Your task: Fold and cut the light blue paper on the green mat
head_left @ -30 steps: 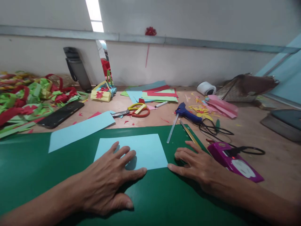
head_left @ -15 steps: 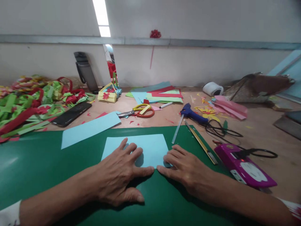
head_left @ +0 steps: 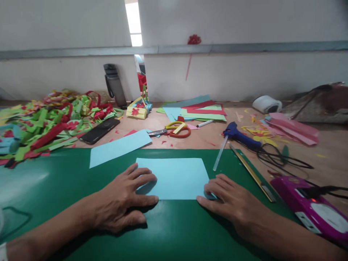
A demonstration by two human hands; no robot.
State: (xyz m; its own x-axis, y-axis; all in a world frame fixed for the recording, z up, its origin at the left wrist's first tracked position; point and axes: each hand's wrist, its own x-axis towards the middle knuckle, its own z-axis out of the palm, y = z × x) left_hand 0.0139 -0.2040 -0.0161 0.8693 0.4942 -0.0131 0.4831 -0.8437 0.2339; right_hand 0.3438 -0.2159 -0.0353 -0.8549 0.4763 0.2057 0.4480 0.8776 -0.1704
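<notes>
A light blue sheet of paper (head_left: pixel 176 177) lies flat on the green mat (head_left: pixel 174 232) in front of me. My left hand (head_left: pixel 122 201) rests over its left end, fingers spread, index finger along the near edge and thumb on the mat. At the near right corner is my right hand (head_left: pixel 228 199), its fingers bent loosely and the thumb stretched along the edge, pressing the paper rather than gripping it. Beyond the sheet, a second light blue strip (head_left: pixel 119 146) lies at a slant, its far end by the blades of the scissors (head_left: pixel 176 129).
A glue gun (head_left: pixel 241 136) and a cutter knife (head_left: pixel 252 172) lie right of the paper, near a purple power strip (head_left: pixel 312 206). A phone (head_left: pixel 100 131), a heap of paper strips (head_left: pixel 51 119) and a bottle (head_left: pixel 116 87) stand at the back left. Coloured sheets (head_left: pixel 195 108) lie farther back.
My hands have slid apart along the sheet's near edge, left hand leftward and right hand toward the right corner. The whole view has shifted so the scene sits farther right.
</notes>
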